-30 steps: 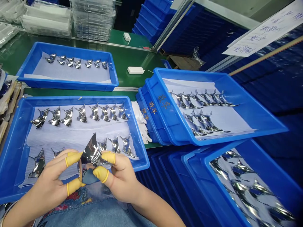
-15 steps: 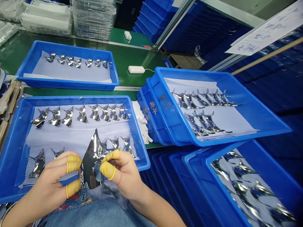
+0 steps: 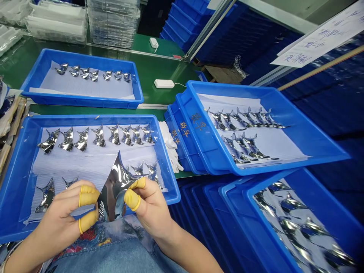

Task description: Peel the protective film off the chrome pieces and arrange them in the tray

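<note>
Head view, station under inspection. Left hand (image 3: 58,214) and right hand (image 3: 150,210) work together just above a denim lap (image 3: 113,252), with yellow cots (image 3: 132,200) on several digits. Fingers (image 3: 88,197) of both hands are clamped on one curved mirror-foil piece (image 3: 119,182): right thumb pressed on its face, left fingers on the opposite edge. The piece stands tilted, point up, over the near tray, and a dark printed layer shows low between the hands, its print unreadable. Step in hand: this single piece is being worked by hand, off the paper.

Near tray (image 3: 93,118) holds white paper (image 3: 93,161) and like pieces (image 3: 98,135), one full row and a part row either side of the hands. White gloves (image 3: 170,146) lie just beside it. To the right, stacked blue trays (image 3: 284,113) sit tilted, stamped with yellow characters (image 3: 196,121) and carrying two rows of pieces. Another tray (image 3: 321,197) of pieces lies lower right. Farther off, a one-row tray (image 3: 82,55) rests on the green counter (image 3: 159,62), near a white box (image 3: 164,83).
</note>
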Tool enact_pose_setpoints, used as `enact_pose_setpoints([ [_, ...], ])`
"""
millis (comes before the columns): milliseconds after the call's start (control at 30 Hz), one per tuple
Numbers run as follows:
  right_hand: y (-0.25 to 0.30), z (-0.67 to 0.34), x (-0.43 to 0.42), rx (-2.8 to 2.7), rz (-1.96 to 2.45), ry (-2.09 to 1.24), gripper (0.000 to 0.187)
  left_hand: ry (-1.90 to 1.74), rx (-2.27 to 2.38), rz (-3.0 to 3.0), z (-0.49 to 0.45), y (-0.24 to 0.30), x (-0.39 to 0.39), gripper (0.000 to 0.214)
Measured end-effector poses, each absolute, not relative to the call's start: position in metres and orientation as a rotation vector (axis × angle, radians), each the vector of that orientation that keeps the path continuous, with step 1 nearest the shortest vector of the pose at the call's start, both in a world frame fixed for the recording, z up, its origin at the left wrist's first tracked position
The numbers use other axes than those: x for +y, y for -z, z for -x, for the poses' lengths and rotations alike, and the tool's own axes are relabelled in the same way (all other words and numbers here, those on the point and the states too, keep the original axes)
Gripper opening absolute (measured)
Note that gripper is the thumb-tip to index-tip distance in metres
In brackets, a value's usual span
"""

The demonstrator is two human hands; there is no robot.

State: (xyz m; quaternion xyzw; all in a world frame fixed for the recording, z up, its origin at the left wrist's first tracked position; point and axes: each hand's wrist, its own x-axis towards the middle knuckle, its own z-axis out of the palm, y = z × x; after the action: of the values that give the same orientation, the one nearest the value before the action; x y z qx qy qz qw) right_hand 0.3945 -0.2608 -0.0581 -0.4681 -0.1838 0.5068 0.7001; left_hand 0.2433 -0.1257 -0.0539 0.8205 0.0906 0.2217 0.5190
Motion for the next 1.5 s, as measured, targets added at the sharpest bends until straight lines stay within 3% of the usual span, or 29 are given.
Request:
enact_pose_setpoints([
  [467, 0.052, -0.396, -0.254, -0.121, 0.939, -1.219, 0.043, -0.549, 0.252, -1.92, -0.237, 0.046, -0.131, 0.014],
  [800, 0.057, -0.394, -0.244, 0.03, 0.82, -1.308, 0.041, -0.535, 0.306, -1.844, -0.234, 0.042, -0.136, 0.021],
  [1133, 0.084, -0.376, -0.235, 0.249, 0.552, -1.694, 0.029, -0.466, 0.354, -1.659, -0.242, 0.028, -0.146, 0.039],
  [1267, 0.082, -0.378, -0.236, 0.178, 0.563, -1.628, 0.034, -0.478, 0.321, -1.689, -0.244, 0.023, -0.142, 0.013],
  [1400, 0.073, -0.384, -0.241, 0.075, 0.674, -1.463, 0.042, -0.422, 0.416, -1.642, -0.243, 0.026, -0.136, 0.027],
  [1500, 0.067, -0.388, -0.244, -0.065, 0.764, -1.406, 0.043, -0.293, 0.53, -1.498, -0.241, 0.034, -0.134, 0.025],
])
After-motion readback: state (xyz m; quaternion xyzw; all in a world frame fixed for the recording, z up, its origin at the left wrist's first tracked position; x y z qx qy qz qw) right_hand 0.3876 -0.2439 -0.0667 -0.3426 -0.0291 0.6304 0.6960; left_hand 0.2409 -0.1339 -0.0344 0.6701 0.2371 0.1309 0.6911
